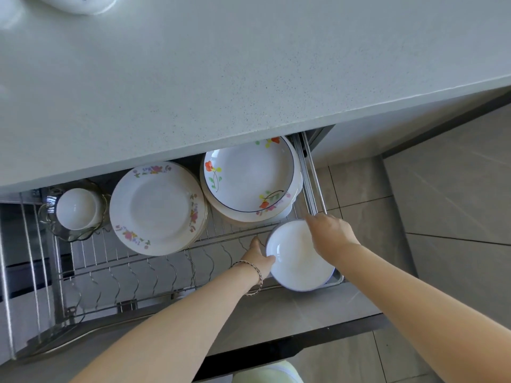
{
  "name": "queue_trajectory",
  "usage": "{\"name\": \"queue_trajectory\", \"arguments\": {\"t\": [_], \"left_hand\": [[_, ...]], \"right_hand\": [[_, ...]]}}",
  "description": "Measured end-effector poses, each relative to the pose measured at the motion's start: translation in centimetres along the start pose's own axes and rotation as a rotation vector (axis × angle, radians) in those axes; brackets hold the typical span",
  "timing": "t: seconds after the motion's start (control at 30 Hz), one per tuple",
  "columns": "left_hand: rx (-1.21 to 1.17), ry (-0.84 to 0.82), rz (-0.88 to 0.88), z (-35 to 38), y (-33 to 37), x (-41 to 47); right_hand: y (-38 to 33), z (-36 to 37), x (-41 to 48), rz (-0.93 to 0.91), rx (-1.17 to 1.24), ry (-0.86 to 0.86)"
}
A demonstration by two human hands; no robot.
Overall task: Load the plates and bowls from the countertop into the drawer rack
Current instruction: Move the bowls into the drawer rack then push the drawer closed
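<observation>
White blue-rimmed bowl at the steel wire drawer rack.
Left hand and right hand held opposite rims in a closed grip, likely to seat it level beside the orange-flowered plate stack.

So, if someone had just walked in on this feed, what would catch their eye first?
The hands come first: the left hand and the right hand hold a white bowl at the front right corner of the open drawer rack. Behind it lie the pink-flowered plates in the middle and the orange-flowered plates at the back right. One more dish sits on the countertop, at its far left.
</observation>
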State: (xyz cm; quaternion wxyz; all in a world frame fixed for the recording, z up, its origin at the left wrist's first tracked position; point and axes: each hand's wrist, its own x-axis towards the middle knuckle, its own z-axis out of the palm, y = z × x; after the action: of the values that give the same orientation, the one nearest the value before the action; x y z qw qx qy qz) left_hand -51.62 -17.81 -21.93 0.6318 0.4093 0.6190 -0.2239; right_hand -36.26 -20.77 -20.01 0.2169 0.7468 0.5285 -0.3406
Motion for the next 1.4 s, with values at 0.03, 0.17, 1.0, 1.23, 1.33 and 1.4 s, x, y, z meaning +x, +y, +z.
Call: {"name": "queue_trajectory", "arguments": {"t": [0.03,0.17,1.0,1.23,1.33,1.4], "left_hand": [[0.083,0.058,0.026,-0.6,0.2,-0.7],[0.057,0.188,0.276,-5.1,1.1,-5.8],[0.096,0.696,0.454,-46.5,-3.7,-13.3],[-0.009,0.632,0.533,-47.7,-3.7,-11.8],[-0.213,0.559,0.567,-46.9,-3.3,-12.5],[-0.376,0.469,0.554,-46.3,-2.6,-13.4]], "right_hand": [[-0.2,-0.7,-0.5,-0.003,0.042,0.016],[-2.4,-5.4,-2.5,-0.06,0.352,0.006],[-41.8,-32.2,9.4,-0.05,1.345,0.106],[-42.7,-32.2,10.9,-0.015,1.623,0.203],[-41.4,-30.3,8.9,-0.003,1.546,0.222],[-39.6,-28.3,6.9,0.005,1.482,0.198]]}}
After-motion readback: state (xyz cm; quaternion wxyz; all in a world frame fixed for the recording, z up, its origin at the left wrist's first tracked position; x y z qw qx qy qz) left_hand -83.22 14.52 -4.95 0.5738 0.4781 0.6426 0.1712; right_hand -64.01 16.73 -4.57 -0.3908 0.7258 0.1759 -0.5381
